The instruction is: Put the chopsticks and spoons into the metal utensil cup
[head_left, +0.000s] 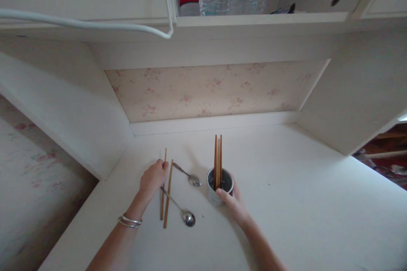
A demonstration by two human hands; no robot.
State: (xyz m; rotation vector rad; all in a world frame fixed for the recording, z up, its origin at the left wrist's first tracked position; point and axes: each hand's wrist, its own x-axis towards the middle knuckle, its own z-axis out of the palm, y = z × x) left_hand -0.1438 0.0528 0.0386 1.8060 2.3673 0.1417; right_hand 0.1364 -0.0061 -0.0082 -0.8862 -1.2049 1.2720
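Fingers of the left hand (153,176) are curled closed, with the upper part of a wooden chopstick (162,205) pinched between them. By the right hand (235,204), opened only to its curve, a grey utensil cup (214,198) is gripped at the right side. Upright chopsticks (218,156) are held inside. Left of the cup, on the white tabletop (302,203), a second chopstick (167,207) is crossed by the handle of a metal spoon (189,219); another spoon (194,181) is laid nearer the cup.
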